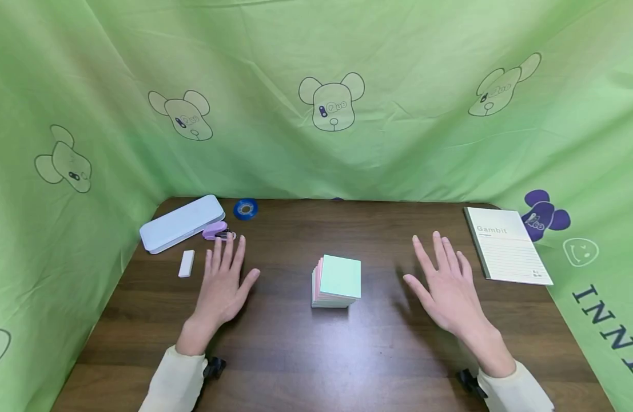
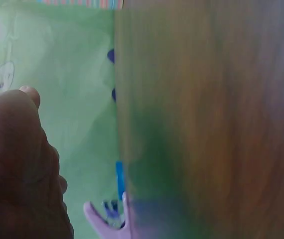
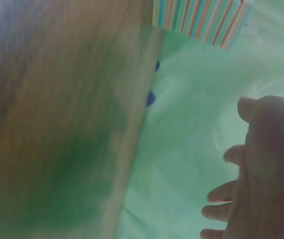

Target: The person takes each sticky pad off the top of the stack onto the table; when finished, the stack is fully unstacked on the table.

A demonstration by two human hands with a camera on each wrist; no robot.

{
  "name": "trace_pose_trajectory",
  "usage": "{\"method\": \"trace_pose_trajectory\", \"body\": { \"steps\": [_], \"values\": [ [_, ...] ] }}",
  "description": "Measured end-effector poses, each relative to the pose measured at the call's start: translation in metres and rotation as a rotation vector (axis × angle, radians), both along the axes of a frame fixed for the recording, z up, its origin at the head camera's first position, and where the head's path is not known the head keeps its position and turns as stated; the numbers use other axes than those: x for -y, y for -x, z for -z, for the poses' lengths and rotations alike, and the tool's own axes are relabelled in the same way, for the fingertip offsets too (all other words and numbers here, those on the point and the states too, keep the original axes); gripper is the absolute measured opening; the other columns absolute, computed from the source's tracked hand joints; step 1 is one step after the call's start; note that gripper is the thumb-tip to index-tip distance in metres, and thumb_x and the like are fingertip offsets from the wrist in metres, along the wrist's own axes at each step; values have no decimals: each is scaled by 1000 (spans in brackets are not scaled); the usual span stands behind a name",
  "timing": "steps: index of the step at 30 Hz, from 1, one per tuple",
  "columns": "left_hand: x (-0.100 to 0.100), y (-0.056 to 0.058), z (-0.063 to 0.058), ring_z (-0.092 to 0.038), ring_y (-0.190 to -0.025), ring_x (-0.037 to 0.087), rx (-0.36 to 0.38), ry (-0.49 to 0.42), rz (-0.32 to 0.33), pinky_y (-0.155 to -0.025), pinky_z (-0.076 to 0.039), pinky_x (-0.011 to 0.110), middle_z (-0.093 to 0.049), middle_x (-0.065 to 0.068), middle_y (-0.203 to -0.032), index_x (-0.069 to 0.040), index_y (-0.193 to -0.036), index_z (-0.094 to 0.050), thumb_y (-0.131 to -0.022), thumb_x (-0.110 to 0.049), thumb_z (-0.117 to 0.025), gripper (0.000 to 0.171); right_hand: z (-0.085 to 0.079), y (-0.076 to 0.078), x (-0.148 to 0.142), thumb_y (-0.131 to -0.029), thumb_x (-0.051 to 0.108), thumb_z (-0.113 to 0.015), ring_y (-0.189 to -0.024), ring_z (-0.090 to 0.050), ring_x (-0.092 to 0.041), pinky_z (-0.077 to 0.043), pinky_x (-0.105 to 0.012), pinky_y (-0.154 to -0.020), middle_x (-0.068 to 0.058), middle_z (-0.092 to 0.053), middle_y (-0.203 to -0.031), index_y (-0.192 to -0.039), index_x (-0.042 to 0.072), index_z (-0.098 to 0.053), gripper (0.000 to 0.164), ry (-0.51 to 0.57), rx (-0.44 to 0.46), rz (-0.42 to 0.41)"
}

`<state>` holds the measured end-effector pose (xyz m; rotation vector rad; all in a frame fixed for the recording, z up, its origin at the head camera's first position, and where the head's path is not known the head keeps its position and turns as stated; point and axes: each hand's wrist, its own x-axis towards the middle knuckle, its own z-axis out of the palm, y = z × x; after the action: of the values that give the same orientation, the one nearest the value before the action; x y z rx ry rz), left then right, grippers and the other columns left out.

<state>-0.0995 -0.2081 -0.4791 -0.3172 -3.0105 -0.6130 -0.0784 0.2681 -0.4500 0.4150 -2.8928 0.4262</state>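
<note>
Your left hand [image 1: 222,290] and right hand [image 1: 451,294], both spread and holding nothing, flanked the paper stack [image 1: 341,277] on the table [image 1: 383,355], which seemed light but liable to slide between layers, best gripped low by opposite sides.

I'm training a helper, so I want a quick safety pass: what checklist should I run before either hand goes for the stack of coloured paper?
1. Left hand free: ok, fingers spread, holding nothing.
2. Right hand free: ok, fingers spread, holding nothing.
3. Stack within both hands' span: ok, it stands between them, touched by neither.
4. Stack squared up: not ok, its layers are staggered, with pink edges showing beyond the green top.
5. Layers stuck to one another: cannot tell from these views.
6. Notebook out of the way: ok, it lies beyond the right hand, on the side away from the stack.
</note>
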Motion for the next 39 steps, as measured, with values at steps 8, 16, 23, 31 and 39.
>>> {"method": "trace_pose_trajectory", "body": {
  "steps": [8,16,23,31,39],
  "values": [
    [-34,-3,9,1,-170,48,67,-219,70,-134,-11,71,-2,26,-184,-6,-178,-8,-117,-31,-55,81,2,2,26,-109,34,-67,-153,-40,-56,-32,-76,-119,-32,-36,-173,-174,12,-36,75,150,-107,-67],
    [-62,-11,15,-17,-170,39,109,-436,141,-132,-24,70,-18,18,-184,-12,-179,-16,-116,-28,-58,77,1,4,56,-101,24,-76,-139,-58,-46,-47,-68,-106,-21,-60,-155,-163,9,-55,67,299,-173,-139],
    [-80,-18,22,-36,-164,34,163,-557,200,-130,-33,65,-35,9,-179,-19,-177,-29,-105,-36,-78,89,1,2,75,-98,24,-81,-125,-66,-35,-58,-61,-95,-11,-68,-137,-154,12,-66,59,353,-130,-187],
    [-96,-13,36,-43,-160,28,193,-617,238,-128,-38,62,-45,5,-172,-20,-175,-37,-84,-35,-100,111,-3,3,85,-90,43,-92,-108,-69,-25,-55,-42,-82,1,-61,-143,-160,20,-61,80,386,86,-187],
    [-102,-11,45,-51,-153,30,112,-615,259,-129,-36,64,-57,3,-162,-21,-169,-48,-82,-28,-102,103,0,6,90,-78,44,-100,-93,-61,-17,-48,-28,-70,-2,-61,-138,-156,12,-65,91,415,147,-186]
  ]
}}
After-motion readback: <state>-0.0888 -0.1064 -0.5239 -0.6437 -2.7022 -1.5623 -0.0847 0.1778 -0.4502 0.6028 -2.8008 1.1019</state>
